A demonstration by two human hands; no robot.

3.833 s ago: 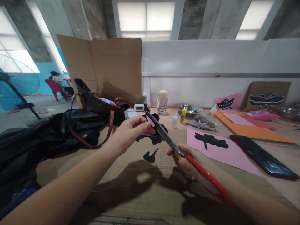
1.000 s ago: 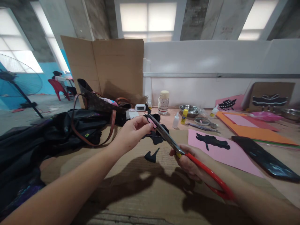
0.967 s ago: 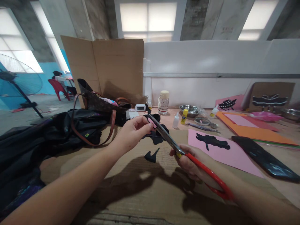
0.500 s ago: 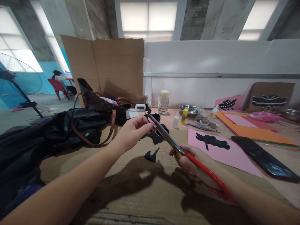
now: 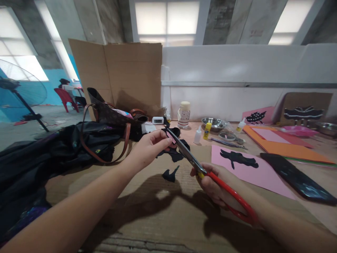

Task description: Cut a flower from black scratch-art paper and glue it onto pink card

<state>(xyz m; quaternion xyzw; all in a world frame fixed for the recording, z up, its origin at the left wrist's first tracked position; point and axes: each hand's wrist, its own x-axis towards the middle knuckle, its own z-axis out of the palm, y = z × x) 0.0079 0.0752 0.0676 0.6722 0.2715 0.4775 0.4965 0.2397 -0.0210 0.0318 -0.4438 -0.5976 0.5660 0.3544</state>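
Red-handled scissors [image 5: 230,191] are in my right hand [image 5: 214,181], with the blades pointing up and left. The blade tips meet a small black and pink piece [image 5: 171,136] that my left hand [image 5: 151,147] pinches between thumb and fingers. Behind and below this piece lie black scraps [image 5: 176,153]. A separate black scrap [image 5: 170,175] rests on the cardboard sheet [image 5: 147,196] between my hands. To the right, a black cut-out shape [image 5: 238,159] lies on a pink sheet [image 5: 265,177].
At the left are a dark cloth [image 5: 60,147] and a brown handbag [image 5: 105,109]. Glue bottle [image 5: 197,135], glue stick [image 5: 207,130], metal bowl [image 5: 213,123] and cup [image 5: 184,115] stand beyond my hands. A black phone-like slab [image 5: 297,177] lies right. One person [image 5: 68,89] sits far off.
The scissor blades have closed slightly around the small piece. Both hands are in nearly the same place.
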